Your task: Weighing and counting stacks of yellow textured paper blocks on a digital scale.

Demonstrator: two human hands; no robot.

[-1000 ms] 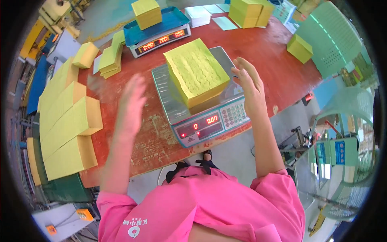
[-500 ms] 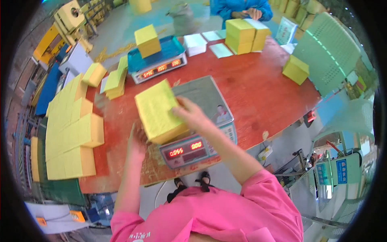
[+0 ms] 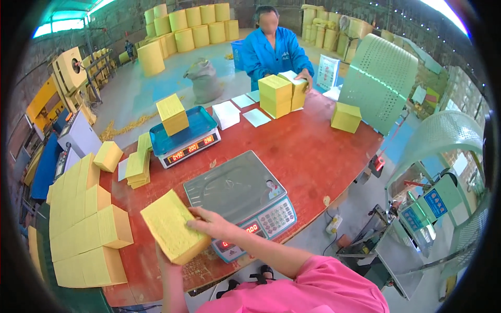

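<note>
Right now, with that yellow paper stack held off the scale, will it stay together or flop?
The yellow paper stack probably stays blocky: its edges look square. Loose sheets could slide, since only the right hand presses on top and the left hand supports underneath.

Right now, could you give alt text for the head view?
Both hands, right hand on top and left hand beneath, hold a yellow paper stack left of an empty steel scale on a red table.

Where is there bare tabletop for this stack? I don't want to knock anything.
Bare red table lies between the near scale, the far paper stacks and the lone block. The left edge is crowded with yellow stacks.
</note>
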